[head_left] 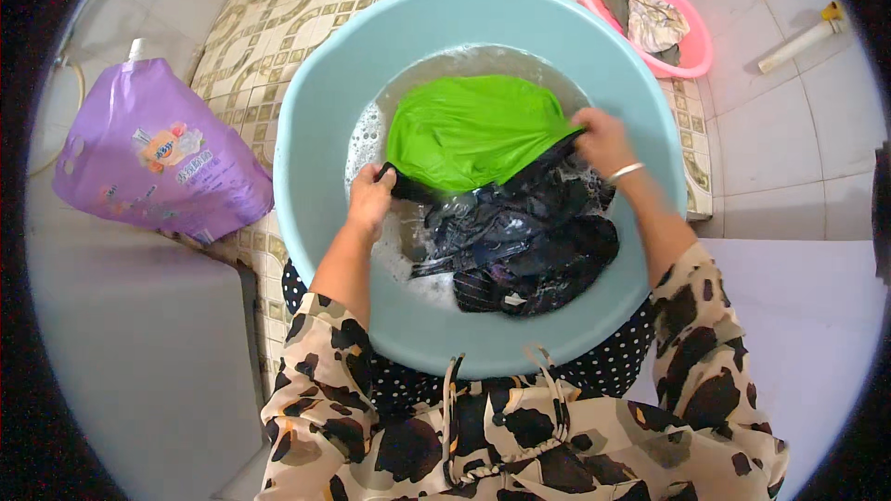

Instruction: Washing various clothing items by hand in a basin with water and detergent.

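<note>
Patterned floor tiles (297, 37) are seen around a wide blue tub (320, 121). Above its water, the fingers of the left hand (369, 202) are closed in a pinch on the black edge (540, 163) of a bright green cloth (478, 125). By the right hand (603, 142) the far end of that edge is gripped, though how each finger is curled cannot be told. With the edge drawn out between two grips, the cloth is presumably held so that it can be spread and controlled; its green part is swollen on the water, perhaps by trapped air.

Nearer the body, dark clothes (529, 255) are bunched, partly soaked, just below the edge. Foam (368, 134) is gathered mainly at the left, where some open water is left for movement; at the right, the hand is brought near the tub's wall. Outside, a purple pouch (167, 153) is placed just beside the left rim, probably for easy reach, and a pink basin (694, 46) with a few cloths (657, 20) is set beyond the far right rim.
</note>
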A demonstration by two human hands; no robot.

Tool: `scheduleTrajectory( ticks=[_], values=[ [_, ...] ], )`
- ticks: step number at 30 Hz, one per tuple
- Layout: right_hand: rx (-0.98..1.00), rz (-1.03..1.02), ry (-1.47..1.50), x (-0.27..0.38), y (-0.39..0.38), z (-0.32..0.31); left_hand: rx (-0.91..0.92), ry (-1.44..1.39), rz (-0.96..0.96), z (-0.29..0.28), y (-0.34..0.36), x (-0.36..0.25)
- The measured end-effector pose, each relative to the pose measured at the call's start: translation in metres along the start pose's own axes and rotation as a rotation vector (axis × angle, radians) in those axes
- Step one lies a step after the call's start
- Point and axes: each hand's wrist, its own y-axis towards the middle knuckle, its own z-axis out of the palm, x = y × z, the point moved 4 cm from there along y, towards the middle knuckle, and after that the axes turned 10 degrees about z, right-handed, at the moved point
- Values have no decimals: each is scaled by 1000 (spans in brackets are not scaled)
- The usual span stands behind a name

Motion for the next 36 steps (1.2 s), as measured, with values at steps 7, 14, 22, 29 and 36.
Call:
scheduleTrajectory(
  ticks=[7,14,22,29,36],
  values=[
    [-372,-161,-292,-6,5,-32,110,-458,62,21,-39,-43],
    [254,-292,158,93,-73,115,247,-362,194,43,-72,-67],
    [226,139,486,74,-56,87,162,523,445,31,-56,-32],
    [301,126,481,109,1,7,-93,185,645,95,-51,-60],
    [358,-273,-229,185,9,-59,-284,-526,97,51,4,-82]
  ],
)
